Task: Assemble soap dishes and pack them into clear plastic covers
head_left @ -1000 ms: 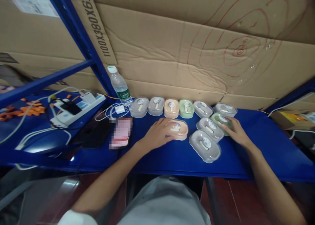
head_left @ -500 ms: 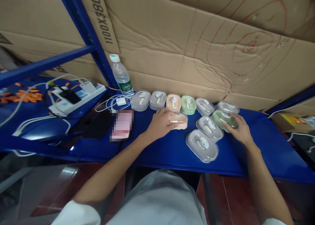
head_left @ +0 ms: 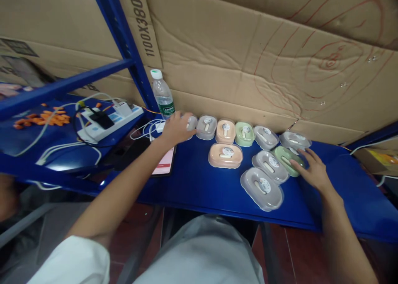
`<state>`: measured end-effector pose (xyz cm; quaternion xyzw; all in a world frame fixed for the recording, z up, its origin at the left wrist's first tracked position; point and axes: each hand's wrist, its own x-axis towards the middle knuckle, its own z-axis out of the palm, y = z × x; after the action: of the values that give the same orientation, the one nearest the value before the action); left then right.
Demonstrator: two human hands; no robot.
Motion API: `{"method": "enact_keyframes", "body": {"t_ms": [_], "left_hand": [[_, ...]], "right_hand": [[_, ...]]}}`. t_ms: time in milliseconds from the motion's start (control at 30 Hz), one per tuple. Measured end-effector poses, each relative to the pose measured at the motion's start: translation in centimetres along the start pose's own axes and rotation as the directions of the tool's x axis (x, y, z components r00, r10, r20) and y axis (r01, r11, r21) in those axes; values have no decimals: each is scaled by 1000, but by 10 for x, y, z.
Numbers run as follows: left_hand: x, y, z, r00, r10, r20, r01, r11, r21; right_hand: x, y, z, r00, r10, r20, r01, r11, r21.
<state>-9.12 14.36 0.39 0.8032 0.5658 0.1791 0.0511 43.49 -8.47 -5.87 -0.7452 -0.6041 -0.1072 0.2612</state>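
My left hand lies over the leftmost grey box of the back row, fingers apart, covering most of it. My right hand rests its spread fingers on a green box at the right. Between the hands, the back row also has a grey box, a peach box, a light green box and two more grey ones. A second peach box sits in front of the row. Two grey boxes lie in front at the right.
A water bottle stands behind my left hand, with a phone in front of it. Cables and a power strip lie left, beside orange pieces. Cardboard closes off the back of the blue table.
My left hand has let go of the front peach box and moved left and back to the leftmost grey box. My right hand stays at the green box. The view has shifted slightly.
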Motion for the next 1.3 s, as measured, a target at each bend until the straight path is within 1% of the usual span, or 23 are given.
{"method": "enact_keyframes", "body": {"t_ms": [67, 133, 167, 200, 233, 267, 300, 333, 400, 500, 567, 667, 767, 867, 933, 1033, 1133, 1200, 1233, 1267, 1300], "left_hand": [[16, -8, 5, 994, -103, 37, 103, 995, 16], [25, -9, 13, 992, -121, 48, 121, 993, 9], [27, -8, 17, 992, -119, 45, 119, 993, 2], [28, -6, 20, 993, -115, 40, 115, 993, -6], [29, -6, 22, 993, -111, 34, 112, 994, -16], [29, -6, 23, 993, -111, 28, 112, 993, -26], [29, -7, 23, 993, -116, 23, 117, 993, -35], [30, -9, 22, 992, -124, 20, 125, 991, -41], [32, -14, 20, 990, -139, 16, 140, 989, -47], [36, -20, 18, 990, -141, 10, 142, 989, -35], [37, -20, 20, 990, -140, -10, 140, 990, -8], [32, -15, 23, 992, -118, -52, 120, 992, 37], [22, -11, 24, 999, -33, -38, 35, 998, 54], [11, -12, 21, 997, 79, 12, -80, 995, 58], [5, -14, 20, 990, 131, 49, -134, 989, 66], [1, -18, 22, 985, 136, 106, -146, 984, 99], [2, -19, 29, 987, 99, 128, -117, 983, 140], [6, -19, 34, 989, 80, 123, -99, 983, 158], [8, -18, 37, 991, 71, 117, -89, 983, 162], [9, -17, 39, 992, 63, 110, -80, 983, 164], [11, -16, 40, 993, 56, 103, -73, 984, 163]], "right_hand": [[17, -24, -5, 997, -54, -54, 53, 999, -10], [40, -63, -7, 979, -192, -72, 197, 977, 83], [52, -86, -4, 962, -270, -37, 273, 951, 147], [65, -111, 0, 934, -355, 31, 341, 917, 204], [77, -136, 7, 894, -432, 120, 395, 885, 246], [89, -160, 16, 855, -482, 190, 426, 863, 271], [101, -181, 27, 824, -506, 254, 439, 855, 276], [111, -201, 39, 784, -523, 335, 449, 850, 275], [129, -232, 66, 741, -544, 395, 462, 839, 289], [148, -264, 102, 704, -552, 446, 466, 834, 297], [157, -279, 120, 684, -558, 470, 468, 829, 306], [166, -292, 135, 662, -578, 478, 468, 816, 338], [173, -295, 137, 664, -595, 453, 455, 802, 386], [179, -290, 134, 669, -616, 416, 433, 778, 456], [182, -286, 131, 676, -621, 397, 407, 763, 502], [183, -285, 129, 714, -588, 380, 349, 770, 534], [179, -291, 126, 788, -514, 340, 301, 802, 516], [174, -298, 120, 841, -456, 292, 282, 829, 483], [171, -302, 116, 858, -435, 272, 278, 840, 466], [167, -307, 113, 866, -425, 263, 278, 846, 454], [163, -311, 109, 862, -431, 266, 285, 847, 449]]}}
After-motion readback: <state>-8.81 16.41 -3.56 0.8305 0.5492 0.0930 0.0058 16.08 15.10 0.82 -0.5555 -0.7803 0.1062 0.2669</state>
